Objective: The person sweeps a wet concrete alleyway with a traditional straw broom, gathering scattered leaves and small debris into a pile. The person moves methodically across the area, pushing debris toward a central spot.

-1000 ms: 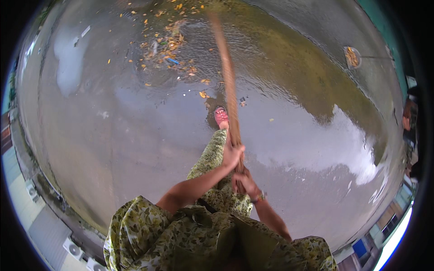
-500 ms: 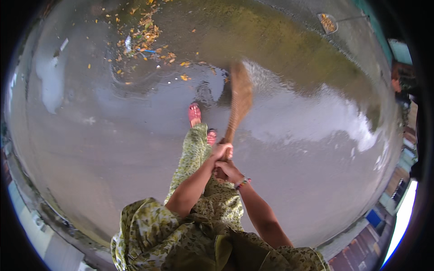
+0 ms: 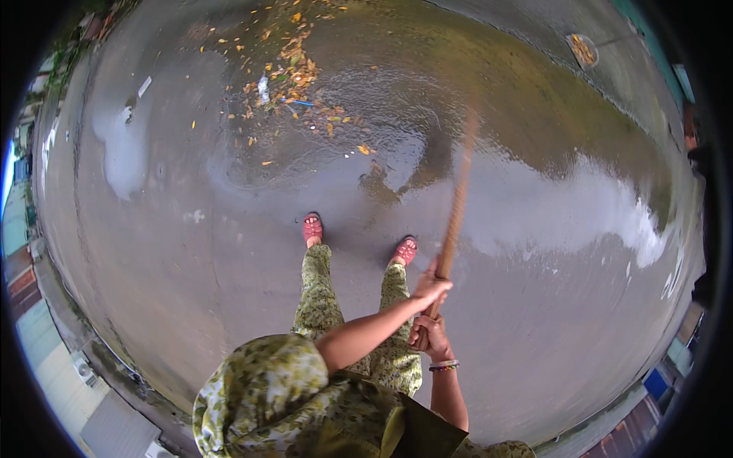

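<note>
Both my hands are closed round the handle of a long brown broom. My left hand grips it higher up, and my right hand, with bracelets at the wrist, holds the lower end just below. The broom points away from me and slightly right, over wet ground; its far end is smeared by motion, and whether it touches the ground I cannot tell. Ahead and to the left lies a scatter of yellow and brown leaves, with a pale crumpled scrap and a blue strip among them.
I stand in red sandals on wet grey pavement. A shallow puddle spreads ahead and right. At the far right is a dustpan with leaves in it. Low buildings line the edges.
The broom has swung to the right, and both hands have gone right and slightly nearer with it. My feet now stand wider apart. Ripples now spread near the leaves.
</note>
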The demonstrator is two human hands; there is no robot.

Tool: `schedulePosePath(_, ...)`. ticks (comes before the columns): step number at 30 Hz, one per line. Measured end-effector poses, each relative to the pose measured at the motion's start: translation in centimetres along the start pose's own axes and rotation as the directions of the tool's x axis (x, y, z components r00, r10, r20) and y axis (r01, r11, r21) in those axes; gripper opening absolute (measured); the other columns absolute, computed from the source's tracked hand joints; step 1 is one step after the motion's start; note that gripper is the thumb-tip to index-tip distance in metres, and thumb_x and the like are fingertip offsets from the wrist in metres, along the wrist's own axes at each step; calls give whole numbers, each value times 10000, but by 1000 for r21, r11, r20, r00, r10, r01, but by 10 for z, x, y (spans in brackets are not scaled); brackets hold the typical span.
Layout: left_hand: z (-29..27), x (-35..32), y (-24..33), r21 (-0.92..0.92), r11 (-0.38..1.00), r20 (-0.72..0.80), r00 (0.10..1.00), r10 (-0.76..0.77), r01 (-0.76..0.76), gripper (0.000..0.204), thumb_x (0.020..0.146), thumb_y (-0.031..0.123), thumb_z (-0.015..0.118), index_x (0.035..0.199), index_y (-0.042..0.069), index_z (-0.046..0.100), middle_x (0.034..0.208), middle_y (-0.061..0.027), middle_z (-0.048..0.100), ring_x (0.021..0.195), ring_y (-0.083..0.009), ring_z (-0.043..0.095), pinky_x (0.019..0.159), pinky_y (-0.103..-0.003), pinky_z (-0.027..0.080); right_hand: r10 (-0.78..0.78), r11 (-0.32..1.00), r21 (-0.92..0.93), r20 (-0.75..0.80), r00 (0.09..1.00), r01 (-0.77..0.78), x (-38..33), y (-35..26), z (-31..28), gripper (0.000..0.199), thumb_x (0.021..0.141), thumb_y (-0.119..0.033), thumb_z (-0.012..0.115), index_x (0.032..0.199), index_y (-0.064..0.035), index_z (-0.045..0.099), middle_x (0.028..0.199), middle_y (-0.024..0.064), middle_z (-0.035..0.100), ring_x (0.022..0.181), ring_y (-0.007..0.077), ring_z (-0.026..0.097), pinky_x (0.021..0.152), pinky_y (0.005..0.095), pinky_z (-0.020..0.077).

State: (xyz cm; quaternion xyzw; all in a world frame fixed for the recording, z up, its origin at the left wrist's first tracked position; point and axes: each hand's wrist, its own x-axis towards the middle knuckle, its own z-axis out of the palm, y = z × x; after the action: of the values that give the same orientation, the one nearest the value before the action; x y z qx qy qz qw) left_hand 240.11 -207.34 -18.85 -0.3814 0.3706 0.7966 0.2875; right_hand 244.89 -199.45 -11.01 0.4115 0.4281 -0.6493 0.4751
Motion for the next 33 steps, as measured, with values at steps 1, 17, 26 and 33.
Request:
schedulePosePath(1,-13,12,-6,12,1000,60,998,-18,17,824,689,27,625,1411,157,249,615,-26,515,446,-125,501,375,-292,426,4,999,36,-37,999,-3,13,4,22,83,784,-56,523,835,4,498,615,63,502,454,177,527,405,329,474)
schedulePosePath(17,-445,-81,215,273,939,-440,841,314,-208,414,681,59,639,1070,13,504,636,-67,582,491,-151,568,434,-294,479,233,972,-100,341,911,-211,174,117,415,142,787,-133,588,713,-58,491,579,35,501,440,146,489,403,304,428)
schedulePosePath(26,-315,-117,115,59,998,-83,996,22,-17,712,683,43,637,1345,48,374,625,-66,564,476,-128,542,417,-288,445,152,985,88,-55,987,-147,62,147,326,120,800,-110,531,736,-27,472,618,87,472,488,197,496,457,345,440)
schedulePosePath(33,-412,-60,175,55,991,-68,991,-118,122,250,695,83,640,894,18,503,600,-74,545,480,-167,538,414,-324,447,139,978,138,120,983,-156,166,126,397,77,821,-80,578,817,-42,511,699,56,536,593,183,560,594,353,550)
